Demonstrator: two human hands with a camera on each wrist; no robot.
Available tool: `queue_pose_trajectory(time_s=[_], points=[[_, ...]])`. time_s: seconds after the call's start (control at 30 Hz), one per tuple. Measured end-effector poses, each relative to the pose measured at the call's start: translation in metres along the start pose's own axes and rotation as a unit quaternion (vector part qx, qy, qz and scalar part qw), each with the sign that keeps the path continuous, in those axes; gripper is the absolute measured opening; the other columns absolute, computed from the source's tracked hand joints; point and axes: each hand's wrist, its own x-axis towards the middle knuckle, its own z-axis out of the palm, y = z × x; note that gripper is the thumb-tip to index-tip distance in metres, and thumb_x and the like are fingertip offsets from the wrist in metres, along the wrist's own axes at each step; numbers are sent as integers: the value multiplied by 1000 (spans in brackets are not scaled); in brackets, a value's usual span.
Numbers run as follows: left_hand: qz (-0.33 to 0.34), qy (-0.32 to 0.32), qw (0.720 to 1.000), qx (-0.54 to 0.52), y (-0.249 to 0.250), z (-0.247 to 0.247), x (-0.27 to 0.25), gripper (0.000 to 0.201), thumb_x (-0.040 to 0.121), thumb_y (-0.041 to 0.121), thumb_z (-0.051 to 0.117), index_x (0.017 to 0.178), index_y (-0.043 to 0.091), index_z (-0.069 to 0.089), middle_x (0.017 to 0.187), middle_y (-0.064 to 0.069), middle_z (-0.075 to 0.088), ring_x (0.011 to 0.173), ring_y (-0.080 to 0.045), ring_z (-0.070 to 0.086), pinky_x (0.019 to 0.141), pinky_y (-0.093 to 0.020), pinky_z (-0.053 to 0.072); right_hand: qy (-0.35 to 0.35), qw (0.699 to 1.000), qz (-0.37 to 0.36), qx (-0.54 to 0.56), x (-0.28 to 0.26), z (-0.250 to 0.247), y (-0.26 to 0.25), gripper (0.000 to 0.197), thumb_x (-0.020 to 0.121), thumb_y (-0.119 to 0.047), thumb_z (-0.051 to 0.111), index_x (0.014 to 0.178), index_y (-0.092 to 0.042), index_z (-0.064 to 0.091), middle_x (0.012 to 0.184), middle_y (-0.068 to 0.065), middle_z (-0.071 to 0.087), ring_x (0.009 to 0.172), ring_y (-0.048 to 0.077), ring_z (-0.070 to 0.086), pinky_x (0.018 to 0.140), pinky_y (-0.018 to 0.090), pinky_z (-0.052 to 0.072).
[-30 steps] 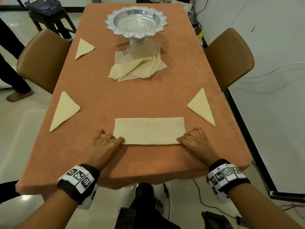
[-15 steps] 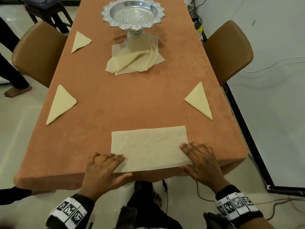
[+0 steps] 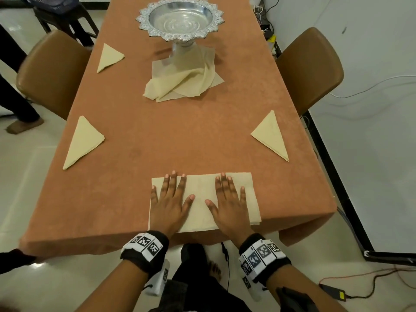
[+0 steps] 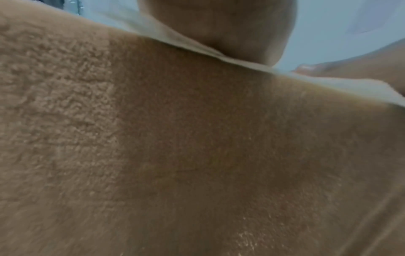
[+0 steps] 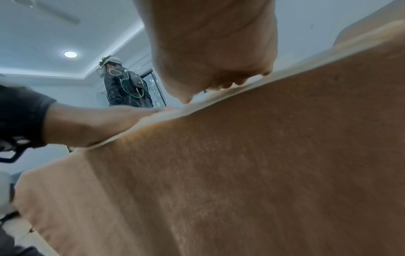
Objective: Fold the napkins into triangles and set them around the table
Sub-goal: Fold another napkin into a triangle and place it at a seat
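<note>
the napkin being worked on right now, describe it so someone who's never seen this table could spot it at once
Start from the long table under the orange cloth, with a silver pedestal bowl at the far end. At the near edge lies the napkin, with the left hand and right hand pressed flat on it. It alone is a flat rectangle; the others are folded triangles or a crumpled heap.

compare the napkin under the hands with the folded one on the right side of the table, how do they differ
The napkin under the hands is a rectangle; the right-side napkin is a finished triangle. The first is larger and lies at the near edge, pressed flat by the left hand and right hand; the second lies untouched beside the right edge. Both are pale yellow cloth.
</note>
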Motion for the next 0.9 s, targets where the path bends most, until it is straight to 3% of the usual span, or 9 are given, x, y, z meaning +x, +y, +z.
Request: queue_pose_trajectory(time_s=[0.13,0.27,0.37,0.5,0.6,0.73,0.9], points=[[1,-5,1000,3,-1,1,3,70,88,67,1,151,37,-9,159,8,-14,145,-10,-15,116,-50,-7,-17,1000,-5,12,-3,4,12,75,94,-62,4,151,-13,15,157,4,15,145,18,13,114,45,6],[-5,-10,1000,-7,-3,1,10,70,88,68,3,151,38,-8,159,8,-14,146,-13,-12,116,-53,-7,-44,999,10,20,25,-6,20,94,76,-72,-20,151,-18,-3,159,-2,-7,146,13,-7,114,42,-11],[-19,-12,1000,-12,-3,-7,16,70,88,68,0,150,37,-11,158,7,-18,146,-15,-15,114,-53,-12,-45,998,32,21,33,-19,27,89,79,-67,-10,152,-17,1,160,-1,-5,146,13,-6,114,45,-8],[15,17,1000,4,0,-15,15,65,93,57,5,151,31,-7,157,7,-17,146,-16,-13,113,-49,-12,33,999,11,37,24,-29,24,74,89,-54,5,151,-13,14,159,3,8,146,17,6,114,41,-4],[51,16,999,2,0,-4,7,63,94,55,7,152,30,-2,157,7,-9,147,-16,-6,117,-49,-6,-14,999,-31,40,11,-17,13,73,91,-56,5,151,-16,12,158,2,11,146,18,9,114,39,-5],[33,-1,999,-1,-5,3,8,64,91,61,3,150,38,-9,157,11,-14,146,-12,-12,115,-49,-9,-55,998,-11,9,12,-2,20,70,95,-58,4,151,-18,16,157,2,18,144,19,19,115,42,2],[29,-1,1000,-7,-3,-4,19,68,88,63,-1,150,35,-10,155,10,-18,145,-12,-14,115,-49,-10,-19,999,-22,21,27,-9,15,76,89,-63,-2,152,-19,3,156,-4,-6,146,14,-2,117,45,-6]])
